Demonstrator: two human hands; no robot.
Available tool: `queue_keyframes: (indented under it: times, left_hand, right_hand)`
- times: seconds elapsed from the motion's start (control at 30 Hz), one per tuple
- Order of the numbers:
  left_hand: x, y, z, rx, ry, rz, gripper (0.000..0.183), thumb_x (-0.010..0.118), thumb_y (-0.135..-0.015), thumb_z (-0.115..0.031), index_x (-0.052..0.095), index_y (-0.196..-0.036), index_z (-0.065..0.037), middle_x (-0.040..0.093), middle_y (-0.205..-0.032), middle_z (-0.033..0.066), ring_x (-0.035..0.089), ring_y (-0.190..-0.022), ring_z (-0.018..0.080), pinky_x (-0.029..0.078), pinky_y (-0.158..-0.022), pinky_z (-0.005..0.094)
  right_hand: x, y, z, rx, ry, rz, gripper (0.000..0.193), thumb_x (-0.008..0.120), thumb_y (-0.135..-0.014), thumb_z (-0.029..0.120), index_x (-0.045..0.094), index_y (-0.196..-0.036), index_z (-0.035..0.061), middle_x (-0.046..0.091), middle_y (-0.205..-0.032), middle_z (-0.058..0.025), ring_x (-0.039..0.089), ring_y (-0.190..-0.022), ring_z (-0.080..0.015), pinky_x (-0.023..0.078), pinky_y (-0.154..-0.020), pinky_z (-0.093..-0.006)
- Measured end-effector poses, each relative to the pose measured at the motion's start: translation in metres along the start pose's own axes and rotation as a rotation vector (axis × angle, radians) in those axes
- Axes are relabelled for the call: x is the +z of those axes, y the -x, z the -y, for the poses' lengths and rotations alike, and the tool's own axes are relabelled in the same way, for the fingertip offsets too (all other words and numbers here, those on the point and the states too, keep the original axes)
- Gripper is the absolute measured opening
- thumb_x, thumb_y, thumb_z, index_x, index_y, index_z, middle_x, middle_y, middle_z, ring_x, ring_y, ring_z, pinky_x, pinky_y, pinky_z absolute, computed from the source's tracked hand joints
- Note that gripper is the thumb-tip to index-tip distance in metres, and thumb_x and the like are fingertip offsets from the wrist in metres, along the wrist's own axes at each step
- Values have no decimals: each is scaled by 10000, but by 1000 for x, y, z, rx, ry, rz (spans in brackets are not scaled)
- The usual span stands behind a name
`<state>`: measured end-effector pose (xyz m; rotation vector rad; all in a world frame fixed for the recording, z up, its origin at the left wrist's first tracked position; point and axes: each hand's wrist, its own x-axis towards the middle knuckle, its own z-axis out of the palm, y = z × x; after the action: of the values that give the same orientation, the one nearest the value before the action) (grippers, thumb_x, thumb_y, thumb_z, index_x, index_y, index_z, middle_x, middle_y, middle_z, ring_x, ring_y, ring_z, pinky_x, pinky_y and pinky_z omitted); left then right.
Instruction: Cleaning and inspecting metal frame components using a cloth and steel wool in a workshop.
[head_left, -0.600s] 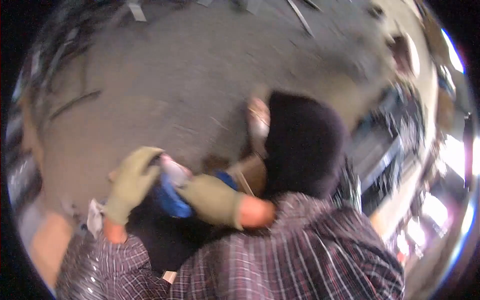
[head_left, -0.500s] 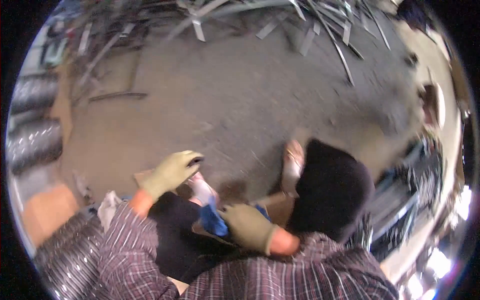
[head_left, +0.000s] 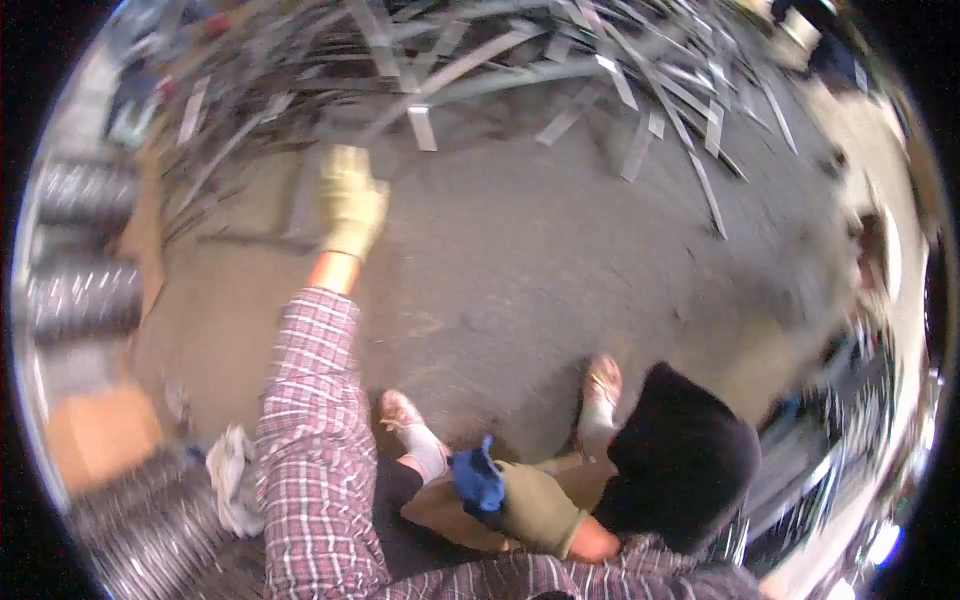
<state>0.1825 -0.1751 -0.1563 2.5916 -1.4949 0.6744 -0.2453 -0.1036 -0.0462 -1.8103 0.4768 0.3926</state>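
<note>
My left hand (head_left: 352,205), in a pale yellow work glove, is stretched far forward over the floor. Its fingers point at the near edge of a heap of metal strips (head_left: 465,70), thumb apart, with nothing visible in its grasp. My right hand (head_left: 540,505), gloved alike, stays low between my knees. It appears closed on a crumpled blue cloth-like piece (head_left: 477,478), though its fingertips are hidden. Beneath this hand lies a tan, flat-looking surface (head_left: 440,510), mostly covered by the hand and my dark-clad legs.
Coils of shiny metal (head_left: 85,300) line the left side beside a cardboard box (head_left: 103,437). A grey rag (head_left: 233,480) hangs near my left elbow. Bundled metal pieces (head_left: 810,470) lie at the right. My feet rest on the grey floor (head_left: 520,270).
My left hand has gone from beside my left knee forward to the strips. My right hand stays low with the blue piece, shifted slightly right. The view has tilted upward.
</note>
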Motion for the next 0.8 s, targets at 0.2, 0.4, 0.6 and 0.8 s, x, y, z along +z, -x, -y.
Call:
queue_keyframes:
  times: [0.2,0.4,0.6,0.8]
  left_hand:
    - [149,-22,189,64,202,329,638,603,-893,-361,429,-1361,36,460,-1383,234,416,-1304,342,333,-1080,391]
    - [210,-87,162,-118,213,505,670,509,-946,-417,345,-1401,46,437,-1392,263,439,-1274,390,356,-1048,409]
    - [107,-103,99,-212,122,581,689,394,-933,-561,447,-1366,-28,518,-1322,235,492,-1213,403,385,-998,449]
    - [45,-104,84,-188,-73,607,612,378,-939,-555,532,-1270,-63,593,-1194,245,556,-1107,434,445,-894,494]
  right_hand:
    - [-5,-29,7,-78,-170,-151,213,587,-774,136,581,-952,20,654,-812,-188,643,-736,-394,507,-655,-482]
    - [-19,-14,-11,-74,-89,-287,245,572,-771,108,620,-995,18,651,-797,-190,651,-705,-364,521,-607,-457]
    - [16,-6,-8,-163,-192,-513,265,591,-768,146,639,-1000,29,654,-925,-204,658,-838,-323,536,-714,-423]
    - [29,-10,3,-379,222,-325,181,632,-711,162,658,-859,61,688,-792,-115,671,-812,-304,535,-683,-407]
